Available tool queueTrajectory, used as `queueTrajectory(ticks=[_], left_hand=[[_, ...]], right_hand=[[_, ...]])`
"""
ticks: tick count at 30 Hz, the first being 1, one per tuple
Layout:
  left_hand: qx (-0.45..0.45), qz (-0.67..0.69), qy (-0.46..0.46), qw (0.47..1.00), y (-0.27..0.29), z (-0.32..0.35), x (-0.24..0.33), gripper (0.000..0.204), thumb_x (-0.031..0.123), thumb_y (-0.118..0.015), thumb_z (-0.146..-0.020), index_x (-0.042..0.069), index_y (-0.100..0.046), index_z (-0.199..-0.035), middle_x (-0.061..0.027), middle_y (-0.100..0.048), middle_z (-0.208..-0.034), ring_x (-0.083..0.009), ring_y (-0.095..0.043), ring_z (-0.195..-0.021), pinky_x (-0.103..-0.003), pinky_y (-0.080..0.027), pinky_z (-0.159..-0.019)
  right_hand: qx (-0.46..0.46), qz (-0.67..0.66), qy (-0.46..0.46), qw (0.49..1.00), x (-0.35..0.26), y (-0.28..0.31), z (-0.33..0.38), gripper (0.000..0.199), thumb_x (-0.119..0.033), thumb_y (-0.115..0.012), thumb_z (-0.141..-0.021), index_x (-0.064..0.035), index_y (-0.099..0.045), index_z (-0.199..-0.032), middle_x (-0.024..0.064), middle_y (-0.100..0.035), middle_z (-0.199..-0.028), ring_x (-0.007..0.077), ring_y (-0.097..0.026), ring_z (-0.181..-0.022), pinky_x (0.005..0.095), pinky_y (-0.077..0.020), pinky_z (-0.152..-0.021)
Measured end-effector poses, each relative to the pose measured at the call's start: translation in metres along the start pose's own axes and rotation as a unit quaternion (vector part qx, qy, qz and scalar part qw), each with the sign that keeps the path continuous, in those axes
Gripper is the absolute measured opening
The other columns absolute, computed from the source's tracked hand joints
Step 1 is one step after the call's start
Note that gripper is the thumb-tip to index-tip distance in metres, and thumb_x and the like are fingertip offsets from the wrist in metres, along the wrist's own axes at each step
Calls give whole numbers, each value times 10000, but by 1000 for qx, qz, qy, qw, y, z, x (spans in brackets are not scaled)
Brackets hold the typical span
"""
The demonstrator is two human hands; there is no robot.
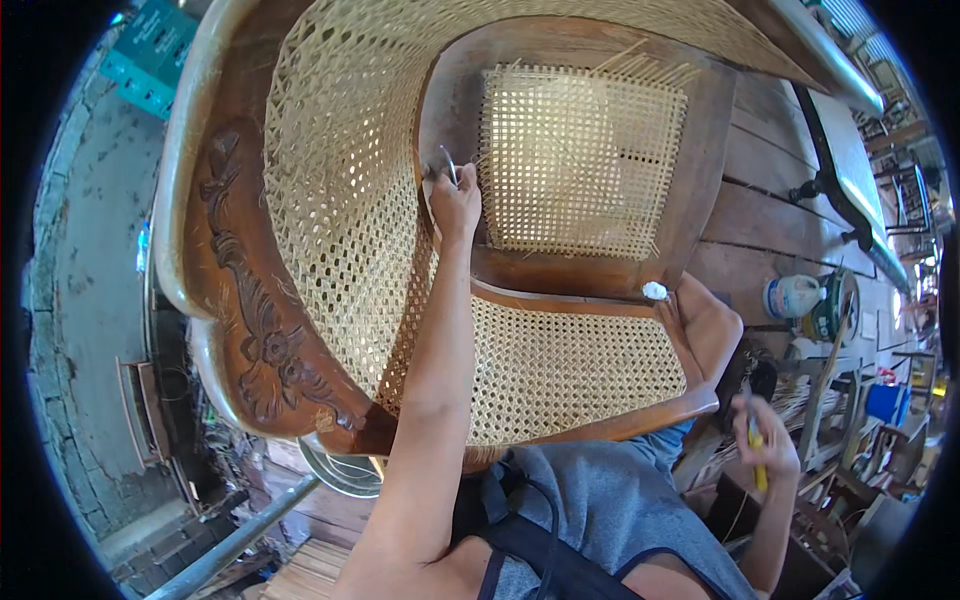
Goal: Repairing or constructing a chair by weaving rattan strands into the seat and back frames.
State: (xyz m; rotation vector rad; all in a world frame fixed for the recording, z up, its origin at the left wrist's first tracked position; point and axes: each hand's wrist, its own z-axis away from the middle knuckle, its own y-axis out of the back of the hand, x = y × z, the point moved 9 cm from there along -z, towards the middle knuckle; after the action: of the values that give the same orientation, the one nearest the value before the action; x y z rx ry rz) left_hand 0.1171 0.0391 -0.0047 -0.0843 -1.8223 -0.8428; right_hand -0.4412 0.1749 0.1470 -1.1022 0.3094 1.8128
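Note:
A carved wooden armchair (190, 160) with cane back and sides fills the middle of the view. In its seat frame (580, 268) sits a panel of open cane weave (580, 150), loose strand ends sticking out along its far edge. My left hand (455, 205) is closed on a thin, pointed metal tool (448, 158), over the seat frame just left of the panel. Off to the right, beyond the near cane side (570, 370), my right hand (768, 447) grips a yellow-handled tool (757, 458); its working end is too small to name.
A small white lump (655, 291) rests at the seat's near right corner. Farther right stand a white jug (793, 297) and a dark-framed piece of furniture (830, 180). Wooden pieces crowd the lower right. A teal box (150, 55) is at the far left.

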Motion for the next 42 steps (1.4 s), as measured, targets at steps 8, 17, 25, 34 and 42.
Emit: queueTrajectory(ticks=[8, 17, 25, 34, 42], left_hand=[[-71, 332, 96, 935, -36, -5, -55, 221, 206, -723, -861, -14, -704, -868, 12, -654, -772, -71, -550, -695, -241, -455, -647], [-84, 370, 128, 916, -30, -2, -58, 128, 120, -683, -870, -6, -696, -889, 13, -645, -782, -67, -536, -702, -238, -445, -651], [-86, 384, 139, 909, -31, -3, -62, 112, 123, -683, -871, 14, -689, -893, 23, -635, -780, -52, -533, -702, -227, -436, -646], [-130, 392, 191, 891, -43, 1, -64, 126, 180, -685, -875, 55, -689, -892, 40, -617, -736, -42, -518, -597, -211, -401, -537], [-136, 408, 190, 882, -44, 0, -72, 130, 168, -676, -879, 41, -689, -905, 23, -632, -767, -53, -543, -655, -216, -420, -575]], right_hand=[[-28, 181, -21, 983, -33, -157, -313, 305, -107, -545, -896, 38, -517, -1163, 112, -618, -797, 148, -597, -635, 282, -470, -531], [-33, 560, 47, 826, -58, -228, -454, 325, -74, -465, -775, 35, -552, -1069, 249, -640, -932, 371, -631, -909, 444, -484, -824], [-67, 643, 99, 756, -55, -244, -444, 478, -134, -436, -805, 104, -507, -1214, 320, -602, -1129, 430, -584, -1100, 447, -459, -987], [-28, 570, 120, 812, -46, -239, -463, 365, -80, -466, -776, 90, -480, -1098, 353, -606, -1038, 467, -587, -1064, 490, -467, -908], [14, 558, 129, 820, -44, -239, -465, 385, -69, -452, -795, 98, -473, -1142, 357, -602, -1065, 491, -586, -1043, 496, -478, -909]])
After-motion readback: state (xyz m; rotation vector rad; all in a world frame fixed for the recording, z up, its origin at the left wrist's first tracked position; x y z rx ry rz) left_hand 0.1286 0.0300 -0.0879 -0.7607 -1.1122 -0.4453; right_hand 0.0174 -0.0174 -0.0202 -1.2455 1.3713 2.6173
